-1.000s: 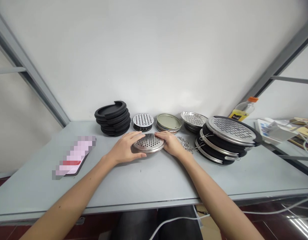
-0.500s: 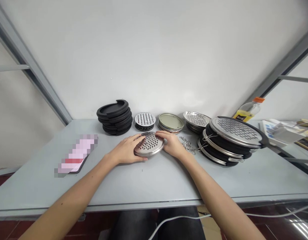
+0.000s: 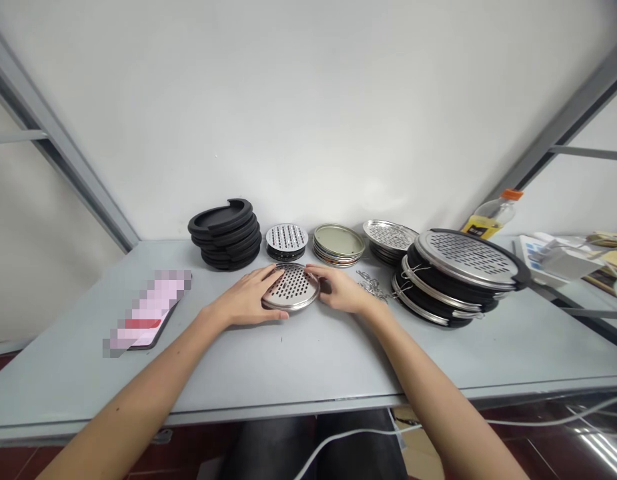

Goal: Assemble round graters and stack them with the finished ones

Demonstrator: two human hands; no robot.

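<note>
A round silver perforated disc [image 3: 294, 288] with a raised metal rim lies near the middle of the grey table [image 3: 308, 360]. Around its left edge is my left hand [image 3: 248, 298], the fingers on top and the thumb along the near side. My right hand [image 3: 337, 288] touches the disc's right edge with its fingers, its thumb bent against the rim. Behind the disc stand a small stack of perforated plates [image 3: 287, 238] and a stack of greenish round lids [image 3: 339, 241]. Thin wire clips [image 3: 372, 285] lie just right of my right hand.
At the back left is a stack of black rings [image 3: 225, 233]; a phone [image 3: 153, 310] lies at left. Dish-like perforated plates [image 3: 389, 235] and a tall stack of clipped black-and-silver assemblies [image 3: 468, 260] stand right, with a bottle [image 3: 493, 215] behind.
The right hand's thumb has come in against the disc's rim, and the disc lies flatter. The whole view has shifted slightly.
</note>
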